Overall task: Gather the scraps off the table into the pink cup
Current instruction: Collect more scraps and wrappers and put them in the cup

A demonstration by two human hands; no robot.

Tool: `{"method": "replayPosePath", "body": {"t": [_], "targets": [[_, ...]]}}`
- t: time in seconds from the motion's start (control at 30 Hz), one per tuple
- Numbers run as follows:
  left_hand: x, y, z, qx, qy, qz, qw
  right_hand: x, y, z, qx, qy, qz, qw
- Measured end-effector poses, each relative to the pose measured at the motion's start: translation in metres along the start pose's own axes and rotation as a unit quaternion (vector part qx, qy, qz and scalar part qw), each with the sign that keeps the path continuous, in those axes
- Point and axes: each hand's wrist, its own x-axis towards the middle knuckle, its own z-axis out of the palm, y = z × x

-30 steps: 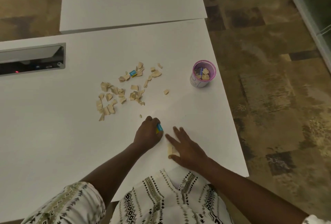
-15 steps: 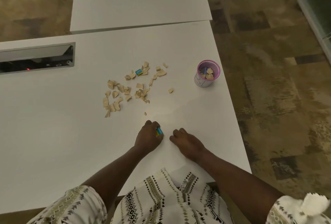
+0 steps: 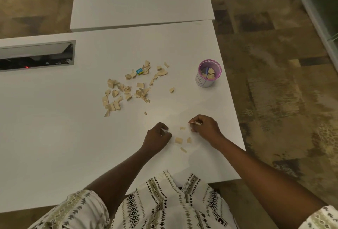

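Surface: white table [image 3: 54, 137] over mottled brown floor.
Scraps: main scatter [image 3: 126, 89] mid-table; loose pieces [image 3: 178, 140] lie between the hands.
Cup: pink cup [image 3: 209, 73] upright near the table's right edge, partly filled.
Right: right hand [image 3: 206, 128] pinches a thin scrap [image 3: 196, 123]; the cup lies ahead, slightly rightward, nearer this hand.
Left: left hand [image 3: 156, 136] fingers curled tight; whether they hold anything, I cannot tell.

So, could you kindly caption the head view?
Right hand pinches a scrap beside the left hand; pink cup waits beyond.
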Motion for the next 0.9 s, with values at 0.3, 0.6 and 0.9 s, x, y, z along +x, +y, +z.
{"method": "replayPosePath", "body": {"t": [0.3,0.6,0.9], "targets": [[-0.001,0.021,0.022,-0.137,-0.027,-0.1,0.985,-0.03,0.037,0.012,-0.125,0.031,-0.033,0.991],[0.004,0.005,0.046,0.389,-0.055,0.202,0.897,-0.026,0.05,0.036,-0.407,0.015,-0.209,0.889],[0.002,0.002,0.042,0.318,-0.051,0.173,0.931,-0.003,0.034,0.034,-0.369,-0.002,-0.24,0.898]]}}
